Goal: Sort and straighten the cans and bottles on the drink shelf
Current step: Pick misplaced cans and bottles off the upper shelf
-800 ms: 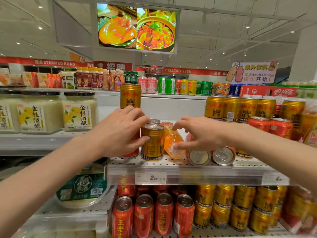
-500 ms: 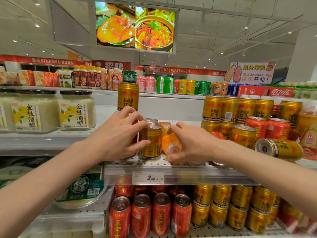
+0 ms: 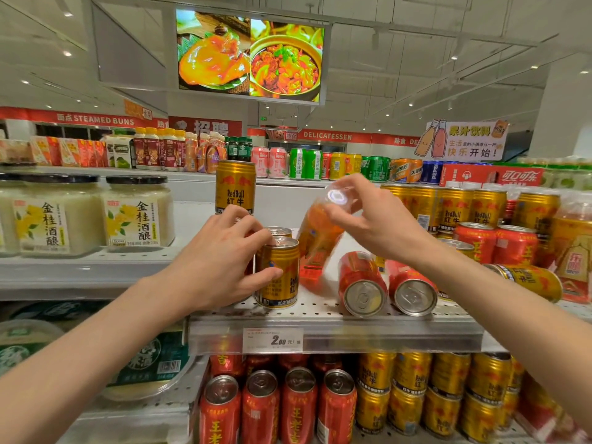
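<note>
My left hand (image 3: 221,264) grips an upright gold Red Bull can (image 3: 279,277) at the front of the perforated shelf (image 3: 320,315). A second gold can (image 3: 235,186) stands stacked higher behind it. My right hand (image 3: 374,225) holds a clear bottle of orange drink (image 3: 317,248) by its bottom end, lifted and tilted with the cap end down toward the shelf. Two red cans (image 3: 363,288) (image 3: 413,288) lie on their sides just right of the bottle. A gold can (image 3: 528,282) lies on its side further right.
Upright gold and red cans (image 3: 474,216) fill the shelf's right part. Jars of rice wine (image 3: 137,213) stand on the left shelf. Rows of red cans (image 3: 278,408) and gold cans (image 3: 429,389) fill the shelf below. A price tag (image 3: 272,340) hangs on the shelf edge.
My right hand has lifted the orange bottle off the shelf and tilted it up. The two red cans lying beneath are uncovered. My left hand stays on the gold can.
</note>
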`<state>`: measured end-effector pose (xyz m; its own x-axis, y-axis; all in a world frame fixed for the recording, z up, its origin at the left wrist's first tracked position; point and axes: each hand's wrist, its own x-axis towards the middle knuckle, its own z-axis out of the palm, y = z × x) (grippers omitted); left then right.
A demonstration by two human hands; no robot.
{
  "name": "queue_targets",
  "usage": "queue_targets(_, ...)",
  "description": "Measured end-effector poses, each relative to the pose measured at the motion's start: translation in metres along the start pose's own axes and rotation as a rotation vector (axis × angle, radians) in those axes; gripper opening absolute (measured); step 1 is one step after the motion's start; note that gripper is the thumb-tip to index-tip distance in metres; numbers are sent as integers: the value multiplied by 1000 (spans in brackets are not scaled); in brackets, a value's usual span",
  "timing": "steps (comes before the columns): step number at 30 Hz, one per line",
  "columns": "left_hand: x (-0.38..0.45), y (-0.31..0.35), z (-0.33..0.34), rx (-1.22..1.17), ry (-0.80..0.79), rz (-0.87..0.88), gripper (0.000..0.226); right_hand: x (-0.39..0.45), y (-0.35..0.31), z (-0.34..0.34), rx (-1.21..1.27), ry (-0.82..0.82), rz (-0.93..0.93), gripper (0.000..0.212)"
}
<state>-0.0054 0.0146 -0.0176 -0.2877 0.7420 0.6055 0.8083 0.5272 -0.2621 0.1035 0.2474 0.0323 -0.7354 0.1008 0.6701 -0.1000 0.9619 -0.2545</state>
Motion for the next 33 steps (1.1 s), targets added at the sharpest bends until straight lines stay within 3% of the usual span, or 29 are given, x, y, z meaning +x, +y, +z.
queue_targets(3, 0, 1, 2, -14, 14, -16, 61, 18, 0, -2, 91, 27, 70, 50)
queue_targets(7, -1, 2, 3, -22, 20, -29, 60, 37, -9, 9, 165, -71, 120, 55)
queue_targets(19, -5, 9, 6, -42, 41, -74, 60, 20, 0, 29, 243, 0, 136, 66)
queue_targets(27, 2, 23, -1, 39, 19, -76, 55, 12, 14, 1, -36, -195, 80, 86)
queue_targets(30, 9, 33, -2, 54, 38, -91, 53, -6, 24, -14, -143, -205, 1, 81)
queue_targets(33, 14, 43, -1, 52, 46, -75, 47, -29, 27, -28, -225, -316, -100, 75)
